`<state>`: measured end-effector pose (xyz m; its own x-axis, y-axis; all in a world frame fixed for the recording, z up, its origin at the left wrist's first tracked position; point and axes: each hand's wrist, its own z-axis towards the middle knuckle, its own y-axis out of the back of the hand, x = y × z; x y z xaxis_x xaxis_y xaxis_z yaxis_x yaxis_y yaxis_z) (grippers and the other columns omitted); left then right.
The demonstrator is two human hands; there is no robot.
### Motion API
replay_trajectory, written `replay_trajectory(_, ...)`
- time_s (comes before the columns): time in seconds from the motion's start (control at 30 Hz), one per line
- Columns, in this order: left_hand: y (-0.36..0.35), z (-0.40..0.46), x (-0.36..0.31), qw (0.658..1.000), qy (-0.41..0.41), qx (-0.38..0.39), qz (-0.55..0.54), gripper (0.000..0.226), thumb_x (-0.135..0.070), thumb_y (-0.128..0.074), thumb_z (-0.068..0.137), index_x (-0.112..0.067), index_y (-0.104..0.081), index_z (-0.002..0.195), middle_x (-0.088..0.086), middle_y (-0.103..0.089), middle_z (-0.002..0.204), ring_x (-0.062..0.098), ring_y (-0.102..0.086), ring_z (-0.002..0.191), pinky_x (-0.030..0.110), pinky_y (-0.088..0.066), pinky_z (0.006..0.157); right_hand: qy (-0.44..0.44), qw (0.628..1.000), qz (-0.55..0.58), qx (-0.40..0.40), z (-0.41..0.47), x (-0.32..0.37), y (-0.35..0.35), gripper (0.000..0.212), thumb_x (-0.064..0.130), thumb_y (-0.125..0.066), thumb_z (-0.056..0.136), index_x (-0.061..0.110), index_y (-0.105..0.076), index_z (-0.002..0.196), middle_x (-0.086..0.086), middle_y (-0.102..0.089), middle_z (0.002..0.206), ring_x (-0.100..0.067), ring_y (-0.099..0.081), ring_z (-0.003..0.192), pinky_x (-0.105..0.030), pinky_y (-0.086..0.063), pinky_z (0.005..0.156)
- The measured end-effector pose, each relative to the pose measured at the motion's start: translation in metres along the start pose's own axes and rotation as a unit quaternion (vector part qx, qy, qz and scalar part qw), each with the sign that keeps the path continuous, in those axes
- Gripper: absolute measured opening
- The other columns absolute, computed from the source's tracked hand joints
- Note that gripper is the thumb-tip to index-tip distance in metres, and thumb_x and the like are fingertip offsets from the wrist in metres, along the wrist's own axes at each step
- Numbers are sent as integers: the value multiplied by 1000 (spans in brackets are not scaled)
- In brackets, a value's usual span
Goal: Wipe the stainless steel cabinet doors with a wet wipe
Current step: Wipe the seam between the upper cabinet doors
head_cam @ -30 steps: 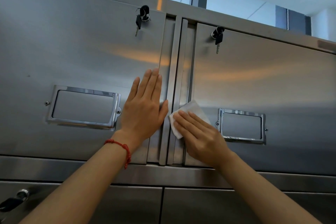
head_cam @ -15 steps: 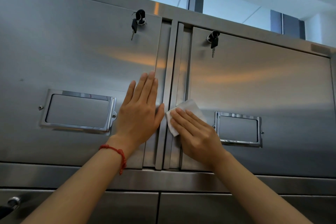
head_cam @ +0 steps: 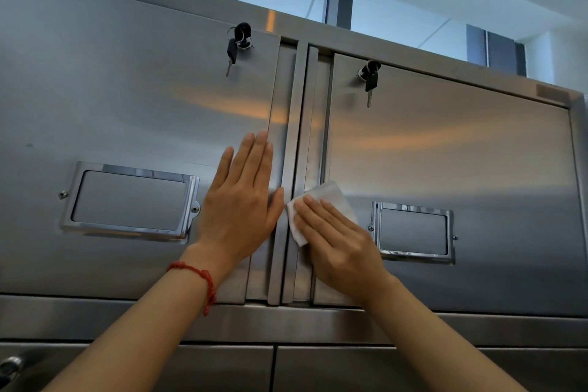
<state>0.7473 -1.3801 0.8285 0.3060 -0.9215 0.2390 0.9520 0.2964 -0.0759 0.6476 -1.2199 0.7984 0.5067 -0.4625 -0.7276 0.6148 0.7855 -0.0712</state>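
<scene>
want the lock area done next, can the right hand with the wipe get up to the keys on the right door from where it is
Probably yes. The right hand presses the wet wipe flat on the right door, and only bare steel lies between it and the keys above; whether the arm stretches that far is unclear.

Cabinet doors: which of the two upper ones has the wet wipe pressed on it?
The right door; the right hand flattens the wipe against its inner edge.
</scene>
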Motion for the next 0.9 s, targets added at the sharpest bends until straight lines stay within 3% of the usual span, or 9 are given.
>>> replay_trajectory(0.2, 1, 0, 0, 1000, 2, 12, 2, 66, -42, -11, 101, 5, -34, 141, 22, -29, 150, 33, -25, 140, 47, -20, 112, 16, 1000, 15, 2, -20, 21, 5, 31, 11, -67, 80, -1, -69, 108, -19, -63, 120, -30, -55, 119, -38, -40, 106)
replay_trajectory(0.6, 0, -1, 1, 1000, 1, 14, 2, 66, -42, -11, 101, 5, -33, 141, 22, -28, 150, 32, -24, 140, 47, -19, 113, 0, 999, 33, -6, -26, 28, 2, 31, 5, -64, 79, -3, -69, 108, -20, -62, 121, -31, -55, 121, -40, -44, 103)
replay_trajectory(0.73, 0, -1, 1, 1000, 0, 15, 2, 66, -43, -11, 100, 5, -32, 142, 21, -28, 150, 31, -23, 141, 47, -19, 113, 11, 999, 31, 6, -25, 25, 4, 34, 4, -72, 74, -3, -69, 108, -19, -62, 121, -30, -55, 121, -40, -43, 104)
replay_trajectory(0.9, -1, -1, 1, 1000, 0, 16, 1, 67, -43, -11, 101, 5, -32, 142, 22, -28, 150, 32, -24, 140, 47, -19, 113, -6, 1000, 27, 2, -24, 26, 4, 25, 6, -59, 88, -3, -68, 110, -20, -61, 122, -31, -55, 121, -41, -44, 103)
